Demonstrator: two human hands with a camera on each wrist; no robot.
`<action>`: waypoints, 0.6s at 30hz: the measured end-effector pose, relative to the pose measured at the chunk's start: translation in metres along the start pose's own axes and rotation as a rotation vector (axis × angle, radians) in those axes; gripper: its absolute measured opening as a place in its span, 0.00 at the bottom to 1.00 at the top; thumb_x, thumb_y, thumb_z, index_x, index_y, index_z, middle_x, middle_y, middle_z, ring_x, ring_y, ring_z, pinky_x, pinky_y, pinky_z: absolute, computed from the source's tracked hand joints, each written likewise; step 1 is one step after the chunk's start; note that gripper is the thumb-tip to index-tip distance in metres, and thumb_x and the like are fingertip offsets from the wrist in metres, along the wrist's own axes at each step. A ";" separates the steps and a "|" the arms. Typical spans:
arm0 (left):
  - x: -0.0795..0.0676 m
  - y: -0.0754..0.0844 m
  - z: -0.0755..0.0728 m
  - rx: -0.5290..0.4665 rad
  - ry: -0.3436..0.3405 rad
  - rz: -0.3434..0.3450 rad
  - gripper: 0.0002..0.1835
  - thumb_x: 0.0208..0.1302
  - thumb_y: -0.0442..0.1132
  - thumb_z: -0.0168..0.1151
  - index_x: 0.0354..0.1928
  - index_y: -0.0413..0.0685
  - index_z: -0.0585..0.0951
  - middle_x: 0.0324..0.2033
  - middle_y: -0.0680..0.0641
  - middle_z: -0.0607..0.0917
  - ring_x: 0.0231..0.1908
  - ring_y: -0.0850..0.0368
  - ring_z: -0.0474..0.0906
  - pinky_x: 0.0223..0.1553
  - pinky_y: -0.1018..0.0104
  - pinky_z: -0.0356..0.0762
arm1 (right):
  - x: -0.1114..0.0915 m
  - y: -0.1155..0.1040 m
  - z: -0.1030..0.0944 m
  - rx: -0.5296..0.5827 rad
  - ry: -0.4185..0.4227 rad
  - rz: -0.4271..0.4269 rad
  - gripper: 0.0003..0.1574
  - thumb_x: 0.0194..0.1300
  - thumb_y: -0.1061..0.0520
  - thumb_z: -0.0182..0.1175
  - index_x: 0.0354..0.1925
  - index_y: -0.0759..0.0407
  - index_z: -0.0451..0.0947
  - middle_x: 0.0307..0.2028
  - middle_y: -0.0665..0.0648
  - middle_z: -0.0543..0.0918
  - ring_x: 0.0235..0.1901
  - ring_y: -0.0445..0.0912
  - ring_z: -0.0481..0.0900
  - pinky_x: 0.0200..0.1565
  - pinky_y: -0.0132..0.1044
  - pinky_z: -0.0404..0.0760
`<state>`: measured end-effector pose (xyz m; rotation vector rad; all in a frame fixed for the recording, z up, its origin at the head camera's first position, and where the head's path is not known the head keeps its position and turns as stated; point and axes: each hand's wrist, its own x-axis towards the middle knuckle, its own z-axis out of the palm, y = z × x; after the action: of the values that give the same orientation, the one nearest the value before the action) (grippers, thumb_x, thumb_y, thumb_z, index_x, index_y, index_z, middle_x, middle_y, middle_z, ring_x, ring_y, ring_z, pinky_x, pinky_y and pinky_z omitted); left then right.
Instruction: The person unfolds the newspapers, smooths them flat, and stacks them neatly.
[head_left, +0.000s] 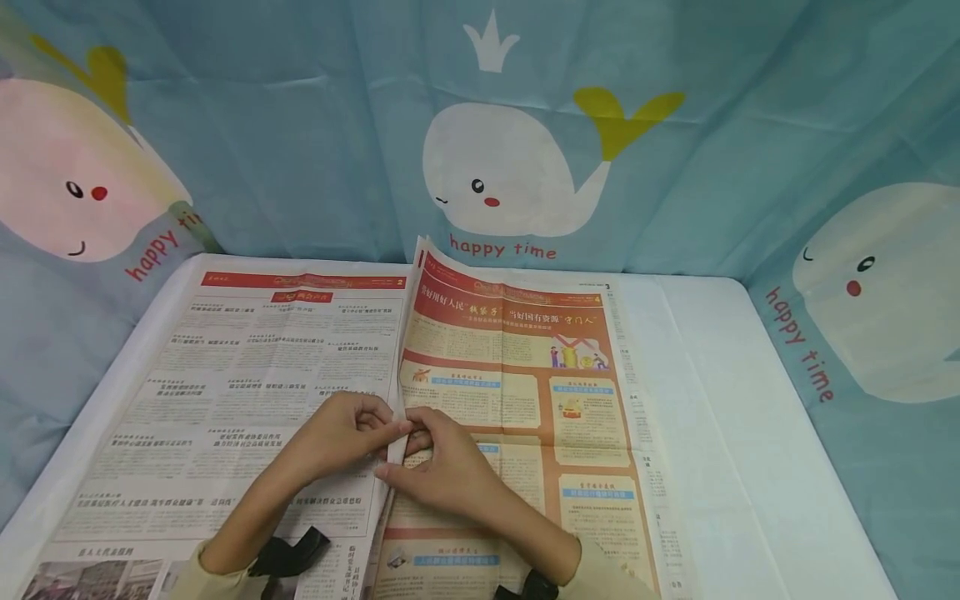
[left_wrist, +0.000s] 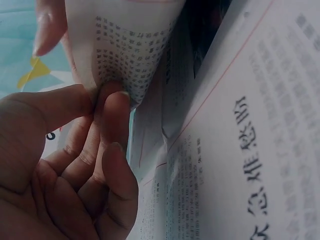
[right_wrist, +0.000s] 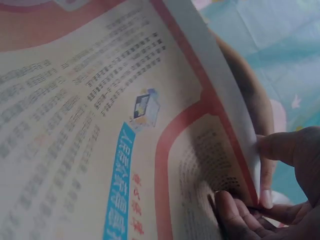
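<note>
A newspaper lies spread out, its black-and-white page on the left and a red and orange page on the right. Between them the paper's edge stands raised in a narrow upright ridge. My left hand pinches this ridge between thumb and index finger, the other fingers curled below, as the left wrist view shows. Close beside it, my right hand pinches the same raised edge from the right. In the right wrist view the orange page bends up toward the fingers.
Under the newspaper is a white table with a rounded far corner, bare along the right side. A light blue curtain printed with whales hangs behind and at both sides. Black straps sit around both wrists.
</note>
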<state>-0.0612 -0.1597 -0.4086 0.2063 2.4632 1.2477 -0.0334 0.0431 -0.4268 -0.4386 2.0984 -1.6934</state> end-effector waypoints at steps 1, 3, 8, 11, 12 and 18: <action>0.000 0.000 0.000 -0.001 0.005 -0.002 0.14 0.67 0.50 0.75 0.29 0.48 0.88 0.15 0.52 0.79 0.17 0.66 0.65 0.20 0.72 0.60 | 0.000 0.000 0.000 0.005 0.001 -0.004 0.33 0.63 0.51 0.76 0.63 0.54 0.77 0.48 0.52 0.85 0.40 0.32 0.85 0.41 0.28 0.86; -0.001 -0.001 0.000 -0.001 0.012 -0.001 0.14 0.66 0.50 0.75 0.28 0.49 0.87 0.15 0.52 0.78 0.17 0.66 0.65 0.20 0.73 0.60 | 0.000 0.001 0.000 0.014 0.003 -0.012 0.34 0.64 0.55 0.75 0.66 0.56 0.75 0.50 0.54 0.84 0.41 0.32 0.84 0.41 0.27 0.87; -0.001 -0.003 -0.003 -0.008 0.023 0.000 0.15 0.65 0.51 0.76 0.28 0.49 0.88 0.18 0.49 0.83 0.19 0.65 0.69 0.22 0.72 0.65 | 0.001 0.001 -0.002 0.003 0.003 -0.033 0.34 0.66 0.64 0.68 0.69 0.60 0.74 0.54 0.57 0.84 0.47 0.34 0.82 0.46 0.25 0.86; -0.002 -0.002 -0.005 -0.026 0.013 -0.004 0.16 0.65 0.53 0.76 0.28 0.48 0.88 0.20 0.47 0.85 0.20 0.64 0.71 0.23 0.71 0.67 | 0.001 0.001 -0.003 -0.002 0.008 -0.028 0.34 0.66 0.67 0.62 0.70 0.62 0.73 0.52 0.58 0.84 0.48 0.38 0.83 0.46 0.25 0.85; -0.001 -0.002 -0.005 -0.031 0.008 -0.004 0.16 0.65 0.53 0.76 0.29 0.48 0.88 0.21 0.47 0.86 0.20 0.64 0.72 0.23 0.71 0.68 | 0.001 0.002 -0.004 -0.009 0.012 -0.032 0.34 0.66 0.68 0.61 0.70 0.62 0.73 0.52 0.58 0.85 0.49 0.40 0.84 0.46 0.25 0.85; -0.001 -0.001 -0.005 -0.064 -0.015 0.008 0.16 0.66 0.52 0.75 0.30 0.47 0.88 0.22 0.48 0.87 0.21 0.64 0.73 0.24 0.72 0.69 | 0.002 0.002 -0.006 -0.026 0.062 -0.062 0.26 0.73 0.64 0.62 0.67 0.63 0.77 0.53 0.61 0.87 0.48 0.43 0.89 0.46 0.26 0.86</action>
<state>-0.0625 -0.1644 -0.4060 0.2081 2.4083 1.3220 -0.0383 0.0473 -0.4282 -0.4699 2.1736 -1.7372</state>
